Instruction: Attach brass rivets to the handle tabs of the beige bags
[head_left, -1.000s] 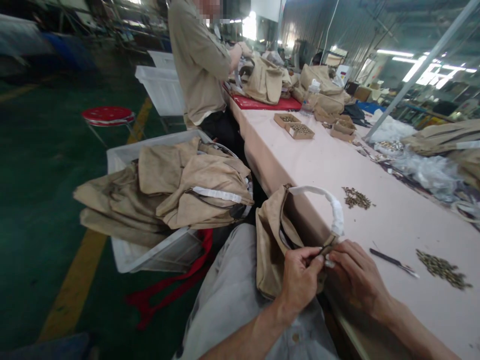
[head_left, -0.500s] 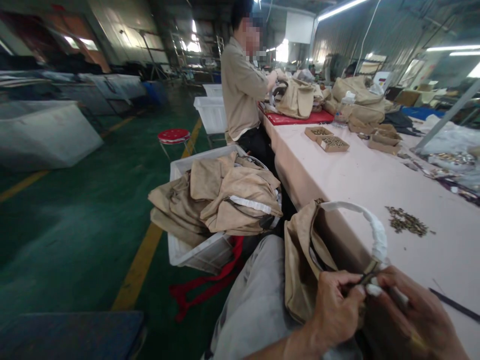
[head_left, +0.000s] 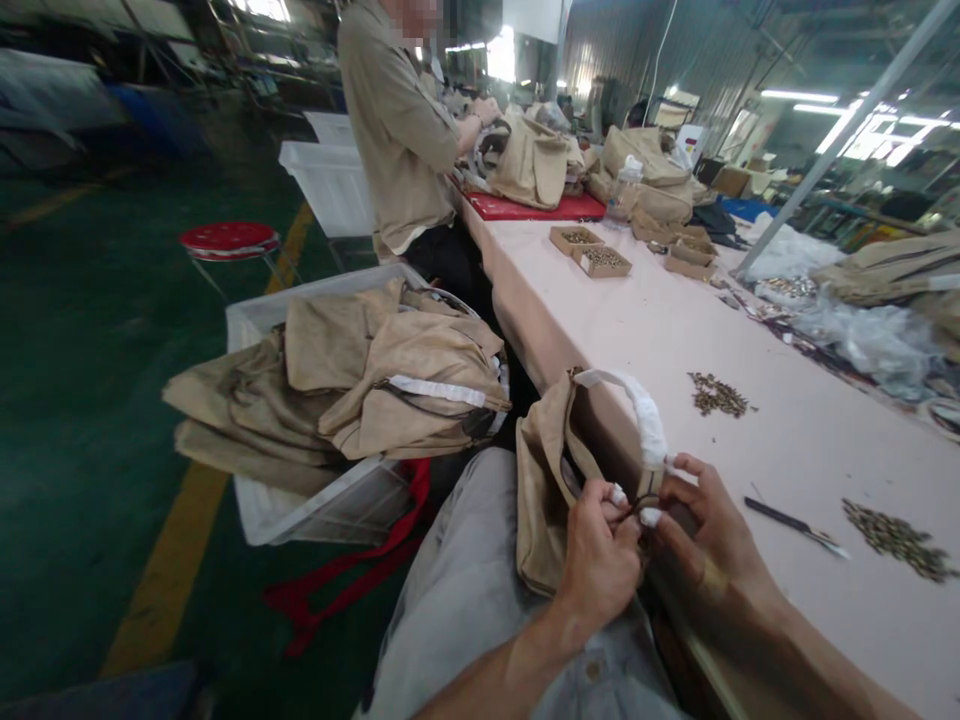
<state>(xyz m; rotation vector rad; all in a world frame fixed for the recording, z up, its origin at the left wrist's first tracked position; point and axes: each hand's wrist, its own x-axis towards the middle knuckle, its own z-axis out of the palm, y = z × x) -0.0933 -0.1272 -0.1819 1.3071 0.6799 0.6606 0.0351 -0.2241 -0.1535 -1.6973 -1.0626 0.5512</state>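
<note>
A tan fabric bag (head_left: 541, 500) rests against my lap at the table's edge. Its curved handle (head_left: 643, 415), wrapped in white, arches up above my hands. With fingers pinched, my left hand (head_left: 600, 555) grips the lower end of the handle where it joins the bag. On the other side of that same end, my right hand (head_left: 709, 530) holds on with thumb and fingers. White wrapping covers some fingertips. The small part between my fingers is mostly hidden.
A white bin (head_left: 315, 510) heaped with tan bags (head_left: 405, 385) stands at left. On the pink-covered table (head_left: 645, 320) lie two piles of small brass pieces (head_left: 718, 395), a dark-handled tool (head_left: 787, 520) and boxes of metal pieces (head_left: 602, 262). A co-worker (head_left: 397, 130) stands beyond, near a red stool (head_left: 231, 240).
My view has swung to the right, bringing a second brass pile and the whole dark-handled tool into sight. Both hands stay at the handle end, with the right fingers shifted around it.
</note>
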